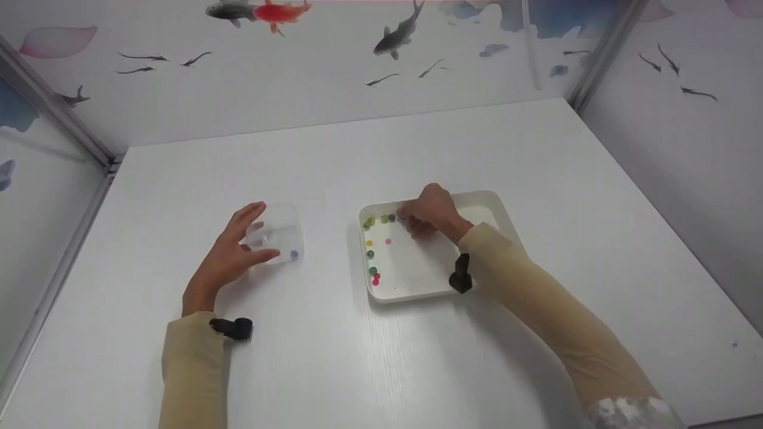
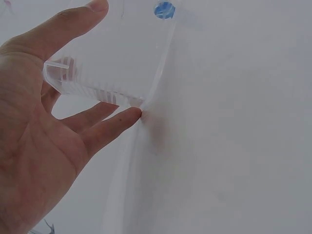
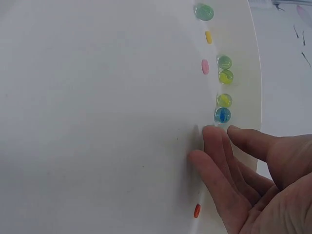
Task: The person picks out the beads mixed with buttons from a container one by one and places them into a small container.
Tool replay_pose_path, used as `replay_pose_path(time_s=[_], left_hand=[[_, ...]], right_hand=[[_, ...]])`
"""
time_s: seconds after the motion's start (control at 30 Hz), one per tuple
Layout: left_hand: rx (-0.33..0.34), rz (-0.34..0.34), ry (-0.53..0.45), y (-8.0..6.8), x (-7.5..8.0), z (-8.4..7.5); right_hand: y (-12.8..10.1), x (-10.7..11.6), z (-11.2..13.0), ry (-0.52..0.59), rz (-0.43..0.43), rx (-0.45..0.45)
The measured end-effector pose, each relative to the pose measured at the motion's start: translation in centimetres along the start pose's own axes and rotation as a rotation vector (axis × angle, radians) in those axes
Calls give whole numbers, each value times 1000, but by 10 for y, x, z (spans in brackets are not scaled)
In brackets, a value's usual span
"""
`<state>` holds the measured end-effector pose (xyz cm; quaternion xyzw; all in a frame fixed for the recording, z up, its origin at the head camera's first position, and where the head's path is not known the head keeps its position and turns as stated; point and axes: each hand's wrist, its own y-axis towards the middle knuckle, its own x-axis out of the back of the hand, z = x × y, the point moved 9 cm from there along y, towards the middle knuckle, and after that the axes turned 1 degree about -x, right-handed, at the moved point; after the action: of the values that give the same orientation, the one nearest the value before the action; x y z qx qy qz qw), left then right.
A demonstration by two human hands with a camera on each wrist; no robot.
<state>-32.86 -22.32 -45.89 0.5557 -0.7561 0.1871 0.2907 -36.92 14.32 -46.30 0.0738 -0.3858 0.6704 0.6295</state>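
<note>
In the head view my left hand (image 1: 223, 256) curves round the near-left side of a clear plastic box (image 1: 285, 229), thumb toward the front and fingers toward the back. A blue marble (image 2: 165, 9) shows in the box's corner. My right hand (image 3: 253, 180) reaches down inside a white tray (image 1: 417, 294) along its far wall. Its thumb and fingertips are slightly parted, right beside a blue marble (image 3: 223, 115) that lies against that wall. Yellow-streaked marbles (image 3: 224, 100) and a green marble (image 3: 224, 62) line up beyond the blue one.
A pink bead (image 3: 205, 67), a yellow bead (image 3: 208, 37) and a red-orange bead (image 3: 197, 210) lie in the tray. Green marbles (image 1: 371, 254) and red beads (image 1: 376, 279) sit along its left side. Patterned panels (image 1: 334, 71) enclose the white table (image 1: 334, 357) at back and sides.
</note>
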Motion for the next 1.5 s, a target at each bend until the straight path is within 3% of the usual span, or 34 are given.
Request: replay_pose_path(time_s=[0.23,0.37,0.67,1.0,1.5], left_hand=[[19,-5,-18,-3,0,4],[26,-6,-16,-2,-1,4],[33,-1,3,-2,-2,5],[29,-5,-18,-3,-2,4],[29,2,-5,1,-1,2]], right_hand=[[3,0,4,-68,-36,19],[5,0,1,-44,-25,8],[5,-7,-12,59,106,-84],[1,-4,-8,107,209,-171],[-10,12,18,141,215,-101]])
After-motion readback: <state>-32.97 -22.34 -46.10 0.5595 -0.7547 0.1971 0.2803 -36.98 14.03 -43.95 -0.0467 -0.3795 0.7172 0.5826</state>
